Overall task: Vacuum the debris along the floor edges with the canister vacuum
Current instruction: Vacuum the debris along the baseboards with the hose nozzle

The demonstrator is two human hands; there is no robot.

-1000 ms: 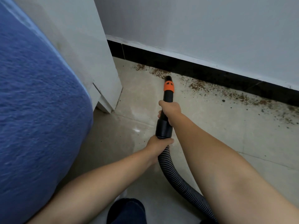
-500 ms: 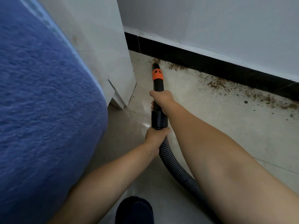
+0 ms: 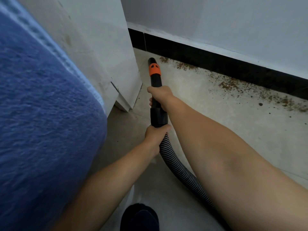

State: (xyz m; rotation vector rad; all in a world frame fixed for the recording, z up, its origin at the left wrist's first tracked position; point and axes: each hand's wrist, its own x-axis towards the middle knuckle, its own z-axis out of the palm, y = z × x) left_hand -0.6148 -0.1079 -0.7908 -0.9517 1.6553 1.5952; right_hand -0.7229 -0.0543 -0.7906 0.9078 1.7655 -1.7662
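Observation:
A black vacuum nozzle with an orange collar points at the floor corner where the black skirting meets a white panel. My right hand grips the nozzle tube just below the collar. My left hand grips the joint where the ribbed grey hose meets the tube. Brown debris lies in a strip along the skirting, starting just right of the nozzle tip and running off to the right. The canister itself is out of sight.
A blue blanket-covered bed fills the left side, with its white panel close beside the nozzle. A black skirting runs under the white wall. A dark shoe shows at the bottom.
The nozzle has moved left along the skirting into the corner by the white panel. The debris nearest the corner has thinned. Both hands keep their grip.

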